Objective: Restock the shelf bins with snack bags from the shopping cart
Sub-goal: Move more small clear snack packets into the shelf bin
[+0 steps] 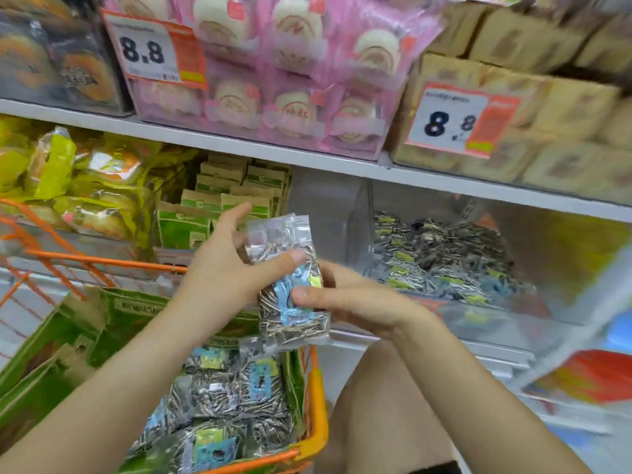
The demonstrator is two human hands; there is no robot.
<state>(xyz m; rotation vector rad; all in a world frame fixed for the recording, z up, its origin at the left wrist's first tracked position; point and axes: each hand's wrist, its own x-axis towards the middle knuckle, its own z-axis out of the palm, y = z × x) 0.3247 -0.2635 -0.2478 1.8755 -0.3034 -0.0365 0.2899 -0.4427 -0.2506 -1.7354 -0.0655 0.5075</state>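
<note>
Two hands hold one bag of sunflower seeds between the cart and the shelf bin.

Many seed bags [236, 405] lie in the orange shopping cart [316, 436] nearest to the person, beside green packs, so the supply is close under the arms. Above it, the left hand [225, 268] presses its thumb on the front of the held bag [290, 289] with its fingers spread behind, and the right hand [345, 302] pinches the side, probably to keep the slippery bag upright and flat. Further, the clear shelf bin [444, 265] already contains the same seed bags, so this bag likely goes there. Price tags [154, 51] hang above.
</note>
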